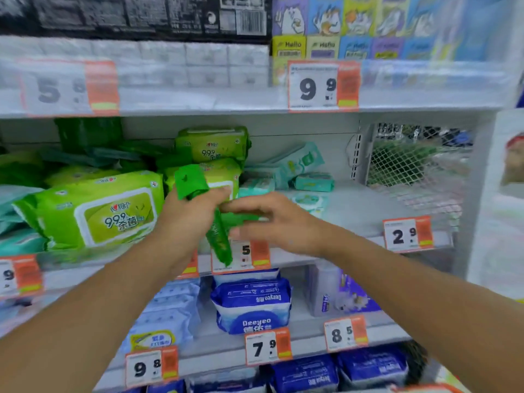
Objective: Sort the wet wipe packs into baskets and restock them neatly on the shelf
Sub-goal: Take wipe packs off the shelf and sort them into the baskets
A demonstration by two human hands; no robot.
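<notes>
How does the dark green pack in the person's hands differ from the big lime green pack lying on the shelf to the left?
The dark green pack is slim and long; the lime green pack is wide and bulky. The dark one is plain deep green and hangs nearly upright, gripped by the left hand with the right hand touching it; the lime one rests tilted on the shelf, untouched, showing a white-bordered lid flap with "99.9" print. Both are soft green packs.
</notes>
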